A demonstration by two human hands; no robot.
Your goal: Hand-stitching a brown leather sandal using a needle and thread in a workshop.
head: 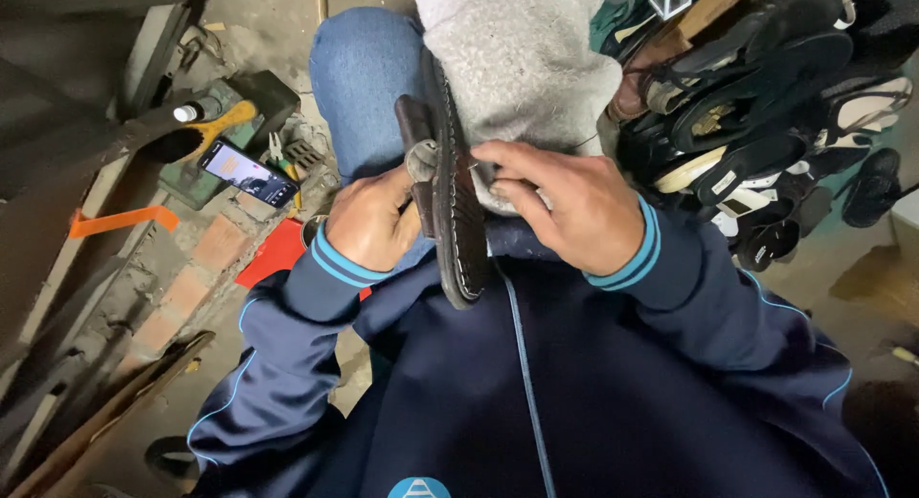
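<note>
A dark shoe [458,220] stands on edge in my lap, its sole with pale stitching along the rim facing up. My left hand [371,220] is closed around a small tool with a round metal head [419,161] pressed against the shoe's side. My right hand [565,206] rests on the other side of the shoe, fingers pinching at its edge near a thin thread or needle. A grey cloth [522,62] covers my right knee under the shoe. My left knee is in blue jeans [364,77].
A heap of dark sandals and shoes [766,105] lies at the right. At the left are a lit phone [249,172], pliers [282,153], a yellow-handled tool [222,124], a small bottle [196,110], red sheet [278,254], bricks and wooden planks [105,412].
</note>
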